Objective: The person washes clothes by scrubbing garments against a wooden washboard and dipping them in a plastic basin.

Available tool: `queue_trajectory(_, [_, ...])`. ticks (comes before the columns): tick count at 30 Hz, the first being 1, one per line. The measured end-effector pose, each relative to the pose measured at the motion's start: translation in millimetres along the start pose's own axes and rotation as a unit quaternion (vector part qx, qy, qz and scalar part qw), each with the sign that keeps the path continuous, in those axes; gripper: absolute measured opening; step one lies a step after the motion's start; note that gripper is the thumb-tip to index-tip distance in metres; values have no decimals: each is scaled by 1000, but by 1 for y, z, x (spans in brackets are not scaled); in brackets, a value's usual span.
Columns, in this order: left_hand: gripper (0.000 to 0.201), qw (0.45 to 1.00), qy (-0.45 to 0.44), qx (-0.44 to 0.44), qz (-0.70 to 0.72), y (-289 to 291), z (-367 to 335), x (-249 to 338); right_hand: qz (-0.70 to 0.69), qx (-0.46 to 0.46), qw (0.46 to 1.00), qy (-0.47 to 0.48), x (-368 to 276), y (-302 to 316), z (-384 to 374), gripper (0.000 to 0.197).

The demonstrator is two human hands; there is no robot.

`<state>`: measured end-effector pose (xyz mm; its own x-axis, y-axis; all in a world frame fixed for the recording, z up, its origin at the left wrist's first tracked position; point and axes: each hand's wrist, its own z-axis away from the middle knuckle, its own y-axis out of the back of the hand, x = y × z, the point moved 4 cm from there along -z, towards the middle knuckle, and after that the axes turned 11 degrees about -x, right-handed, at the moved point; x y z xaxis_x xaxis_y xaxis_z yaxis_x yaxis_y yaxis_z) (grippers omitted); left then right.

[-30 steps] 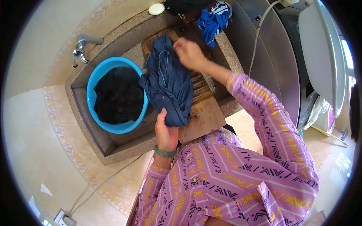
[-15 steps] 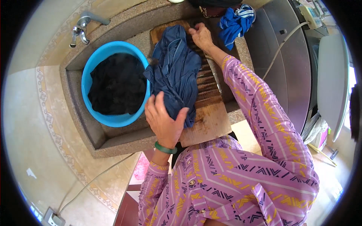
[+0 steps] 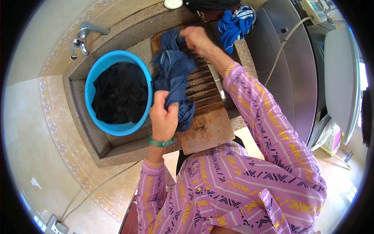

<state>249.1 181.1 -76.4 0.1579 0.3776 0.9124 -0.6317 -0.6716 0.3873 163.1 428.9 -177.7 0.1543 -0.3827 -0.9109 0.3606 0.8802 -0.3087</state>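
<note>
A wet navy garment (image 3: pixel 173 72) lies bunched lengthwise on a ridged wooden washboard (image 3: pixel 204 128), which slopes from the stone sink towards me. My left hand (image 3: pixel 163 119), with a green bangle at the wrist, is closed on the garment's near left part. At the far end, my right hand (image 3: pixel 198 40) is curled at the cloth's edge, its fingers partly blurred; it seems to pinch the fabric there. Left of the board, a light blue basin (image 3: pixel 89 93) holds dark cloth (image 3: pixel 120 93) lying in water.
The stone sink (image 3: pixel 105 156) surrounds basin and board. A tap (image 3: pixel 81 41) juts from the wall at the left. A blue-and-white cloth (image 3: pixel 235 29) hangs over the sink's far right edge, near dark cloth (image 3: pixel 212 6) and a white round object (image 3: pixel 173 4). A hose (image 3: pixel 286 43) runs down the right.
The garment has gone from spread out to gathered and narrower. My left hand has closed on it. My right hand has shifted left to the garment's far end.
</note>
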Motion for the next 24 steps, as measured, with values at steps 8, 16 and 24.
queue_trajectory(8, [40,988,8,3,-152,-20,35,23,325,75,925,184,-48,-8,-30,31])
queue_trajectory(16, [24,960,30,-14,-279,-36,47,-8,627,-339,613,341,37,-83,128,19])
queue_trajectory(24, [19,968,-13,12,-252,-39,39,-12,729,-66,678,70,42,-19,-32,38])
